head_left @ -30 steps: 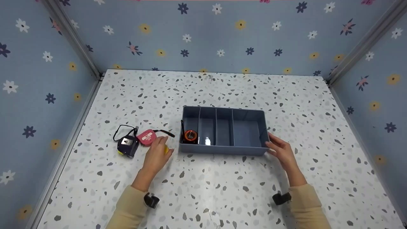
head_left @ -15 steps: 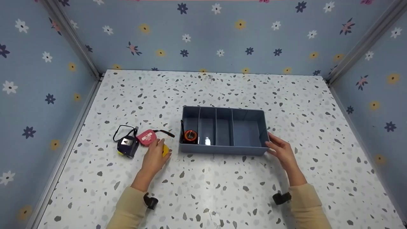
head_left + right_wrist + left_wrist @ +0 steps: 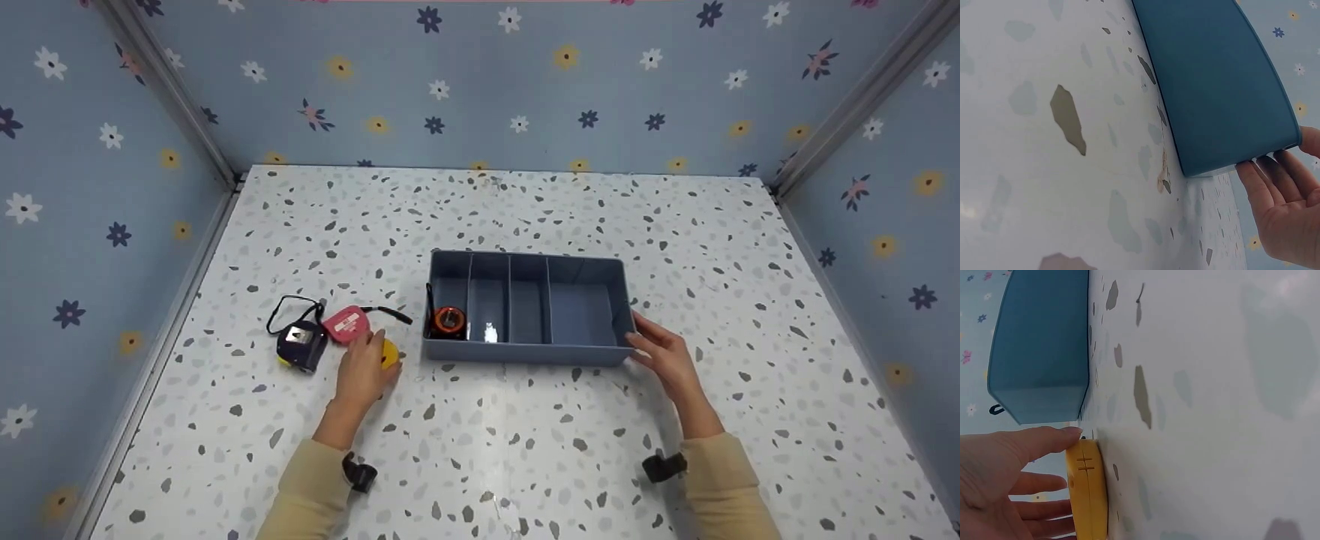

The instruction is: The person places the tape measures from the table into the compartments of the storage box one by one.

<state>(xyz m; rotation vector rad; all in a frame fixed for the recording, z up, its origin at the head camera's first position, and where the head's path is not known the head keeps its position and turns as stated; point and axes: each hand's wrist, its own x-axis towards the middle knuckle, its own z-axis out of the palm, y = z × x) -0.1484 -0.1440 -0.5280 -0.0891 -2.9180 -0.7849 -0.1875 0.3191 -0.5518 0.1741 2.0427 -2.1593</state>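
Observation:
My left hand [image 3: 361, 375] holds a yellow tape measure [image 3: 389, 354] on the table, left of a blue-grey divided box [image 3: 525, 354]. In the left wrist view, the thumb lies at one end of the yellow case [image 3: 1088, 489] and the other fingers are along its side. My right hand [image 3: 667, 364] grips the box's right end near the front corner, thumb at the rim and fingers against the end wall. An orange and black tape measure [image 3: 448, 321] sits in the leftmost compartment. A pink tape measure [image 3: 347, 324] lies just beyond my left hand.
A dark tape measure [image 3: 301, 345] with a looped cord lies at the far left, beside the pink one. The pink one's black strap [image 3: 390, 312] points toward the box. Flowered panels [image 3: 480, 82] wall the speckled table [image 3: 510, 450] at back and sides.
My left hand has shifted slightly left and toward me, and more of the yellow tape measure shows. The right hand and the box have stayed in place.

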